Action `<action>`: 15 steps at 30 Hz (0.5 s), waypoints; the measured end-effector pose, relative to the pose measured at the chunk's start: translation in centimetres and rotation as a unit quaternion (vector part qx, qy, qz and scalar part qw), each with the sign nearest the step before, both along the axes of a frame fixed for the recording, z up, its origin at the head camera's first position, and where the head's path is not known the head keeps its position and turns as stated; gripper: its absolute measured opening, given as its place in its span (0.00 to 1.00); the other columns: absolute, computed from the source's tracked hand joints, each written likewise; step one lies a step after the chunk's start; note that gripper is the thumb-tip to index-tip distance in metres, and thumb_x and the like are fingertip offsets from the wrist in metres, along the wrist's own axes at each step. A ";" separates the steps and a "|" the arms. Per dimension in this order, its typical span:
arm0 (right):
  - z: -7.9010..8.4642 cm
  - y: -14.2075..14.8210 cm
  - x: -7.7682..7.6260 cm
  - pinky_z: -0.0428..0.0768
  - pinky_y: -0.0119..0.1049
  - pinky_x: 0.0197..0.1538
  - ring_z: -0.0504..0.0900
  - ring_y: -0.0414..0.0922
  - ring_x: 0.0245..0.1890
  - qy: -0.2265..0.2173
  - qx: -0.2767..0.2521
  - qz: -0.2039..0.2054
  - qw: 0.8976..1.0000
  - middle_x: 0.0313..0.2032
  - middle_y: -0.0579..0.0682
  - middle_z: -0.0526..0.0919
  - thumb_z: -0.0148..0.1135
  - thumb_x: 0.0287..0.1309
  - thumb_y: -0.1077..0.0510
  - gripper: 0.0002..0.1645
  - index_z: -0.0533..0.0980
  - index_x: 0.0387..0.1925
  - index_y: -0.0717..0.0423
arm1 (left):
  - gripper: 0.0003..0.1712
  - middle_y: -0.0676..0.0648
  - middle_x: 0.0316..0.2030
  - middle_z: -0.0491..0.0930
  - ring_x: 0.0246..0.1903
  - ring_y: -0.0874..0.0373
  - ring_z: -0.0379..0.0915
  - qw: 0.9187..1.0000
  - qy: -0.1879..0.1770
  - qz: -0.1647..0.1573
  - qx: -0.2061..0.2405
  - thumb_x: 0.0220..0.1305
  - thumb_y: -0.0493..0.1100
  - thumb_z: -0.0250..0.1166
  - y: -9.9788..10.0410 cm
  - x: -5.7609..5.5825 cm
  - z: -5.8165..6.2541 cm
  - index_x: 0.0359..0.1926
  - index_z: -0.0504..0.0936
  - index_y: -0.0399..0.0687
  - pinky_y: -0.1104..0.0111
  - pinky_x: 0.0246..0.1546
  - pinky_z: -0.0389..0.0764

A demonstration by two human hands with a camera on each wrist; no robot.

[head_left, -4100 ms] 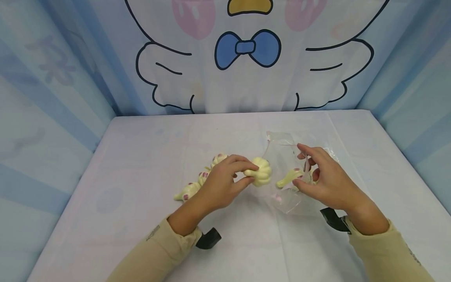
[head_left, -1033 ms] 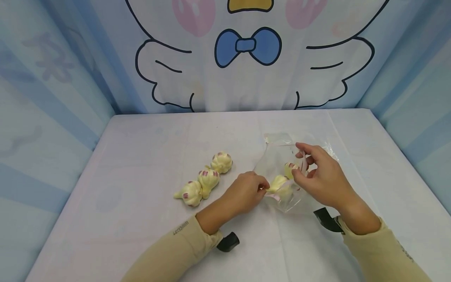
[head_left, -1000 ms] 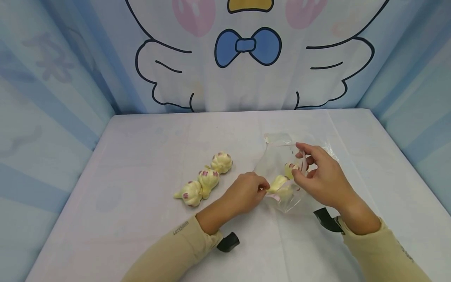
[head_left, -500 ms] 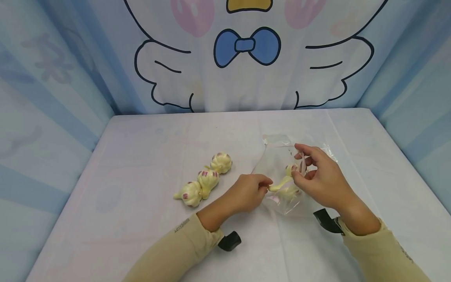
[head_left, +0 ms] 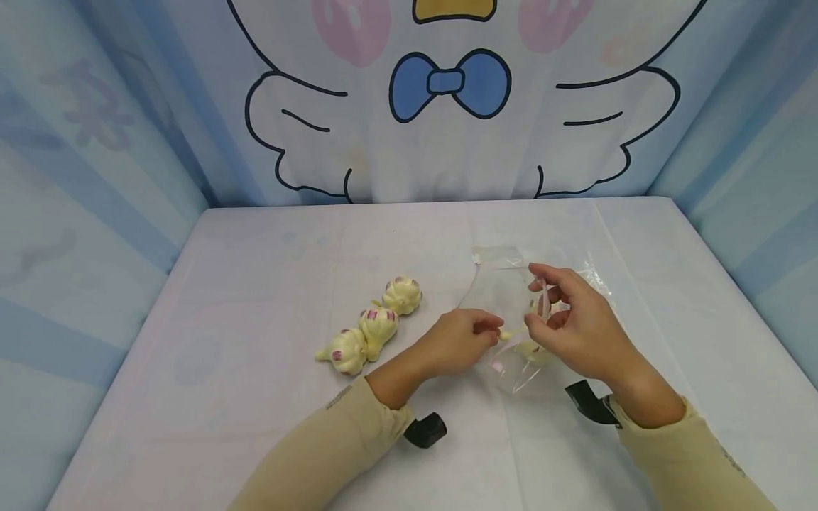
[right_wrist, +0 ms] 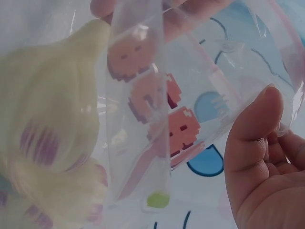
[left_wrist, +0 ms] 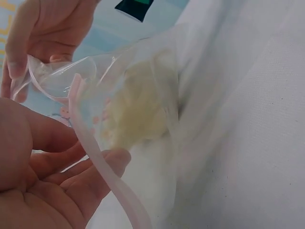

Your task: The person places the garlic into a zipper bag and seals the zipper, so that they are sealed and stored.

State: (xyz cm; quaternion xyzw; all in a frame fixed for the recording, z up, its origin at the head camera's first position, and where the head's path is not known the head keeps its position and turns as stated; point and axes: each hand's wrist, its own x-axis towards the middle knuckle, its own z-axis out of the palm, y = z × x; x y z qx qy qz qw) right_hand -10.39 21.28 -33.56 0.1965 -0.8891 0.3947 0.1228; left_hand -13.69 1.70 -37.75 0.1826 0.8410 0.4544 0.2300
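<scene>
A clear plastic zip bag (head_left: 495,284) with a pink edge and pink printed figures stands with its mouth facing left. My right hand (head_left: 575,323) pinches its rim between thumb and fingers. Inside lies a garlic bulb (left_wrist: 138,114), its stem pointing to the mouth; the right wrist view shows garlic (right_wrist: 52,109) overlapping more garlic through the plastic. My left hand (head_left: 456,344) is at the mouth, fingers loosely parted, a fingertip (left_wrist: 119,157) beside the stem within the bag. How firmly it touches the stem is hidden.
Three more garlic bulbs (head_left: 377,328) with purple streaks lie in a slanting row on the white table (head_left: 255,284), left of the left hand. A printed curtain (head_left: 447,156) hangs behind the table, with others at both sides.
My left hand has carried a garlic bulb rightward into the bag, and its fingers have now loosened at the stem. The right hand keeps hold of the rim, shifting slightly left.
</scene>
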 end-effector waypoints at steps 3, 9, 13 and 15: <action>-0.1 0.0 0.0 0.77 0.21 0.34 0.72 0.40 0.37 0.004 -0.004 0.006 1.000 0.46 0.55 0.78 0.69 0.51 0.72 0.37 0.69 0.64 0.67 | 0.17 0.55 0.47 0.84 0.48 0.65 0.77 1.000 0.001 -0.001 0.003 0.73 0.42 0.60 0.2 -0.1 -0.2 0.59 0.82 0.44 0.71 0.48 0.77; -0.1 -0.1 -0.1 0.77 0.22 0.34 0.72 0.40 0.36 0.007 -0.011 0.016 1.000 0.46 0.53 0.78 0.68 0.50 0.74 0.37 0.69 0.64 0.67 | 0.17 0.55 0.47 0.84 0.47 0.67 0.77 1.000 0.004 -0.012 0.007 0.72 0.42 0.60 0.7 -0.4 -0.4 0.58 0.83 0.45 0.73 0.48 0.76; -0.1 -0.2 -0.1 0.77 0.22 0.34 0.72 0.40 0.37 0.004 -0.012 0.019 1.000 0.46 0.53 0.78 0.68 0.50 0.74 0.37 0.70 0.64 0.67 | 0.16 0.56 0.48 0.84 0.47 0.67 0.77 1.000 0.006 -0.022 0.009 0.73 0.41 0.60 1.0 -0.6 -0.5 0.58 0.83 0.46 0.73 0.48 0.76; -0.1 -0.3 -0.1 0.77 0.23 0.33 0.72 0.40 0.36 -0.001 -0.012 0.024 1.000 0.46 0.54 0.77 0.68 0.49 0.74 0.37 0.69 0.64 0.68 | 0.16 0.57 0.48 0.84 0.47 0.68 0.76 1.000 0.009 -0.026 0.009 0.73 0.41 0.60 1.1 -0.8 -0.6 0.58 0.83 0.47 0.74 0.48 0.75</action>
